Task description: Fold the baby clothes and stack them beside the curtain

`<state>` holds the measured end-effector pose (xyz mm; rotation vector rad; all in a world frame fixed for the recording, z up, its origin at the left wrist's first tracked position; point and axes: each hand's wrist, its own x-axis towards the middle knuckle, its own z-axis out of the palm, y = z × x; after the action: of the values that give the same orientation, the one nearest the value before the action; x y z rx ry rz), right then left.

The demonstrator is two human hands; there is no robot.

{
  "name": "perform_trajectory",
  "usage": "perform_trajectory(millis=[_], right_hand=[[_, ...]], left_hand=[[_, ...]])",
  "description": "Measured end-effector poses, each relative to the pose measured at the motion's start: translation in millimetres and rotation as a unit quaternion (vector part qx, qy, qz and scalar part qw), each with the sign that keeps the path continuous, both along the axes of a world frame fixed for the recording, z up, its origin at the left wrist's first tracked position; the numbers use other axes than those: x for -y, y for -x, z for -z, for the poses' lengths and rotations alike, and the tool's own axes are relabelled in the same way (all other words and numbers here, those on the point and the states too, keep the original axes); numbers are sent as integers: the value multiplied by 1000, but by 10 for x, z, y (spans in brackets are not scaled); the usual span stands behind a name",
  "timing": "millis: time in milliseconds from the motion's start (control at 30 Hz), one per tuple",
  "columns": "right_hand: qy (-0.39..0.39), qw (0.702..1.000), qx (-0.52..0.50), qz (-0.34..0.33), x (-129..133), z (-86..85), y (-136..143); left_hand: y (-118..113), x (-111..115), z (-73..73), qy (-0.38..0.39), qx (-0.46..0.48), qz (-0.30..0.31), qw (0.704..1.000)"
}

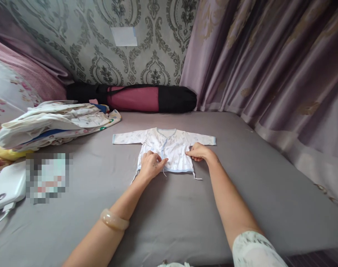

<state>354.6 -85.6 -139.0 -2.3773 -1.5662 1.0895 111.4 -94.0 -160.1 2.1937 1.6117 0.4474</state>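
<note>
White shirt (176,150) amid wide sheet (171,222), side edge in right hand's (199,152) pinch grip, left hand's (152,165) grip unclear

A long black and pink bag (132,99) lies at the back, along a grey wall (154,70) with curly leaf shapes and a white paper (124,36) on it. Purple curtains (241,55) hang on the right. A white box (11,181) with a cord (9,207) sits at the left.
</note>
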Motion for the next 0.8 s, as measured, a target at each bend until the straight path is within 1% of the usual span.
perform_trajectory(millis=[100, 200, 300, 367, 433, 500, 633, 700, 767, 800], right_hand=[[-56, 998, 33, 13, 90, 48, 38], [-121, 988, 85, 35, 197, 78, 110], [-161, 976, 130, 61, 320, 79, 233], [-173, 970, 155, 67, 409, 67, 322], [-173, 967, 181, 53, 496, 49, 394], [-167, 963, 208, 23, 565, 32, 441], [-136, 954, 265, -36, 613, 24, 498], [-153, 938, 308, -53, 596, 30, 518], [-190, 915, 347, -82, 561, 25, 520], [-198, 908, 355, -100, 535, 13, 511]], left_hand=[[-14, 4, -33, 28, 1, -30, 999], [-15, 8, -86, 58, 11, -51, 997], [-17, 10, -104, 57, 16, -56, 997], [-13, 8, -92, 47, 18, -55, 997], [-2, 4, -70, 40, 19, -50, 998], [13, -1, -44, 33, 13, -53, 998], [42, 7, 0, 7, -12, -48, 999], [49, 22, 12, -9, -20, -32, 999], [52, 41, 15, -18, -20, -21, 999], [54, 50, 15, -20, -18, -17, 999]])
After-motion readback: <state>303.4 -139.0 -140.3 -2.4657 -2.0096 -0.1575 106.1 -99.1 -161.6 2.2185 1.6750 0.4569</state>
